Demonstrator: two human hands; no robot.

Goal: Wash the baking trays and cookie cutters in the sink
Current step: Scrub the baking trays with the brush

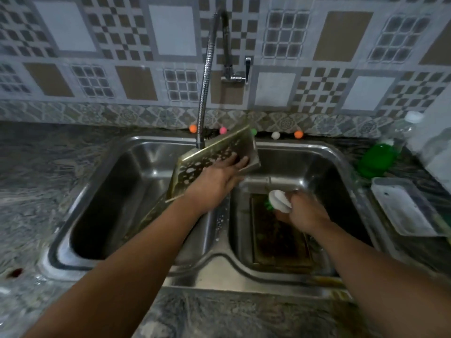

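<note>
The right hand point(301, 211) hides the scrub brush's point(278, 200) grip.

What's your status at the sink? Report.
Left hand holds soapy baking tray tilted over the divider. Right hand grips white scrub brush above second tray in right basin. Nothing blocking.

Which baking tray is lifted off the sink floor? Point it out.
The soapy tray, tilted up over the divider and held by the left hand. The other dark tray lies flat in the right basin.
</note>
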